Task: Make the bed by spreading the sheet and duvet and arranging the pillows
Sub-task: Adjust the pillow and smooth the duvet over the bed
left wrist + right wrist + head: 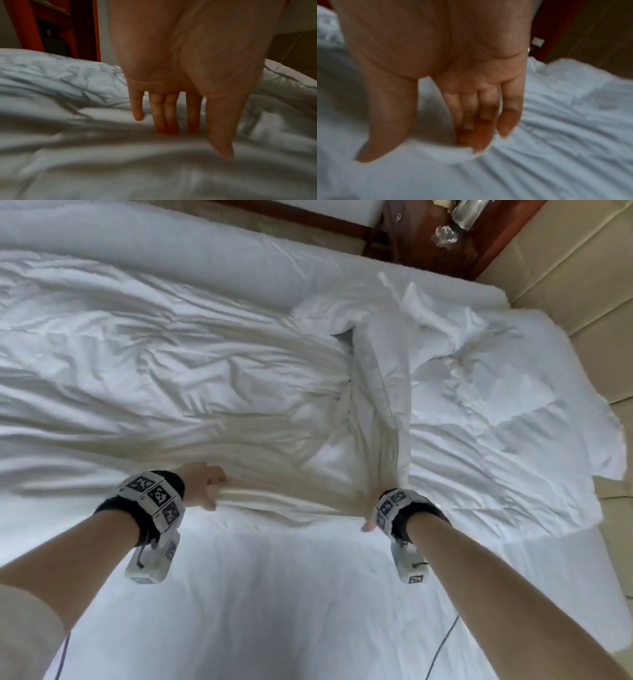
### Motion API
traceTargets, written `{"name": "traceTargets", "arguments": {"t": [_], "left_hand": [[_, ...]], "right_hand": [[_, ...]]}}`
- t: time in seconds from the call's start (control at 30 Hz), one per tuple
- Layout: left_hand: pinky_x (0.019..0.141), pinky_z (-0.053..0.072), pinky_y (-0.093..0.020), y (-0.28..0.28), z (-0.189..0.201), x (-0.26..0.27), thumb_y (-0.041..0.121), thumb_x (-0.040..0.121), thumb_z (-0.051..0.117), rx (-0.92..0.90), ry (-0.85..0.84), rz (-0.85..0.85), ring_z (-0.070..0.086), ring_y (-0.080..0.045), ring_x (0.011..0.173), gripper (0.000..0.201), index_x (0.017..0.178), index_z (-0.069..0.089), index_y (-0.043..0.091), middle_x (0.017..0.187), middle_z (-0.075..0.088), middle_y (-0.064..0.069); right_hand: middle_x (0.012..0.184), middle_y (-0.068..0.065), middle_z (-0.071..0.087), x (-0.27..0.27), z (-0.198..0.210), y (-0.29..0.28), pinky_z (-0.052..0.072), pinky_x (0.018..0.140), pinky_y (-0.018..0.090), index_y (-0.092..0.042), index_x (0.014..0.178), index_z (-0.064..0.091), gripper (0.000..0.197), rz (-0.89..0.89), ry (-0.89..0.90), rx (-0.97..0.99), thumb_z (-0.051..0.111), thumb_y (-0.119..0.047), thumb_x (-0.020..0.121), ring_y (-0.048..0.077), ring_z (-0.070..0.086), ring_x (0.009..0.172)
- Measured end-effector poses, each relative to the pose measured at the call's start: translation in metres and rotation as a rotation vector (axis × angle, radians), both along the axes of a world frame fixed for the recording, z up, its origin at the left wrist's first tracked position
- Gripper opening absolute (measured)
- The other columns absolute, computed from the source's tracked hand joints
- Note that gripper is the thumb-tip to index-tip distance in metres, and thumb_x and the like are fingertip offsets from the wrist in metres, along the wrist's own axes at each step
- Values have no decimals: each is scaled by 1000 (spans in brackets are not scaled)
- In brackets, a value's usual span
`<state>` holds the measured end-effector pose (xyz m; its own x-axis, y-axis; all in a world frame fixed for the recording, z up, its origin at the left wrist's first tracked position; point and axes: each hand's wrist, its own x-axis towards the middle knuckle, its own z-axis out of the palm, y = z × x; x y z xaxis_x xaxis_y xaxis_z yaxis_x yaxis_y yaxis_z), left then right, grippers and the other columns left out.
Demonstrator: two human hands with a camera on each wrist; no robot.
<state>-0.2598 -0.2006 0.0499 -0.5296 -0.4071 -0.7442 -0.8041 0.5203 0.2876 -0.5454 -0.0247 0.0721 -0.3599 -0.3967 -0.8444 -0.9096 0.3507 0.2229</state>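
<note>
A wrinkled cream sheet lies across the far half of the bed. Its near edge is bunched into a ridge between my hands. My left hand grips that edge, fingers over the fold and thumb on the near side. My right hand holds the edge where the creases gather; the wrist band hides most of it, and its fingers dig into the cloth. A quilted white duvet lies crumpled on the right. A smooth white bottom sheet covers the near mattress. No pillow is clearly in view.
A long white roll of bedding runs along the far side. A dark wooden nightstand with clear plastic items stands at the top right. Beige padded panels border the bed's right side. A thin cable crosses the near sheet.
</note>
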Motion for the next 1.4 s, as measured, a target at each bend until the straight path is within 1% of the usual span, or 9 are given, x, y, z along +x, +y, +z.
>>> {"name": "traceTargets", "arguments": {"t": [0.1,0.27,0.33,0.43,0.57,0.73,0.83,1.0,1.4], "left_hand": [[96,40,-30,21,-6,-16,29,85,65,-37,125,127,53,-24,115,52,131,47,15,125,55,-9],[98,38,-35,59,-24,-37,24,88,61,-111,242,321,52,-28,115,41,127,53,13,124,53,-13],[101,36,-37,70,-30,-35,23,88,60,-139,272,345,49,-29,119,41,127,53,13,128,50,-12],[105,33,-38,81,-34,-22,20,89,60,-180,267,359,45,-29,125,41,128,53,13,134,48,-12],[109,28,-39,79,-23,-18,19,92,54,-225,235,392,39,-33,130,43,133,49,9,139,44,-18],[105,32,-44,65,15,-69,28,93,53,-368,344,407,44,-37,126,41,129,53,8,136,48,-19],[104,35,-36,78,19,-96,31,93,52,-169,242,281,49,-30,124,42,130,52,10,135,53,-14],[102,38,-34,116,12,-92,30,92,54,-58,132,178,51,-28,122,54,140,36,16,134,52,-12],[88,46,-35,120,65,-35,26,92,54,-125,334,506,55,-29,116,43,132,46,13,126,59,-13]], "right_hand": [[133,12,53,-6,-12,0,42,101,36,-14,128,51,54,-92,-48,-94,59,-47,86,29,51,121],[144,8,29,-47,-9,-30,37,102,46,-23,144,21,77,-428,235,-814,65,-37,82,30,34,129],[146,8,30,-58,-14,-40,38,101,45,-31,148,7,84,-630,81,-850,62,-34,85,30,38,125],[116,7,55,-68,-18,-47,40,80,33,-25,134,33,40,-854,-172,-924,39,-25,94,24,52,94],[78,-2,51,-99,27,-46,36,57,23,-12,98,52,17,-901,-201,-1221,42,-8,86,20,47,79],[97,4,57,-139,52,23,34,45,12,-6,117,59,30,-1178,-98,-1300,50,-11,89,18,53,87],[127,12,56,-112,-3,96,36,72,17,-5,130,50,37,-1367,-150,-1000,48,-16,94,28,55,115],[133,12,53,-70,-51,148,43,91,30,-5,129,51,39,-1028,-175,-492,48,-21,94,29,51,122],[129,13,55,-55,68,83,39,78,29,-8,134,38,48,-867,-130,-890,50,-27,92,30,55,115]]}}
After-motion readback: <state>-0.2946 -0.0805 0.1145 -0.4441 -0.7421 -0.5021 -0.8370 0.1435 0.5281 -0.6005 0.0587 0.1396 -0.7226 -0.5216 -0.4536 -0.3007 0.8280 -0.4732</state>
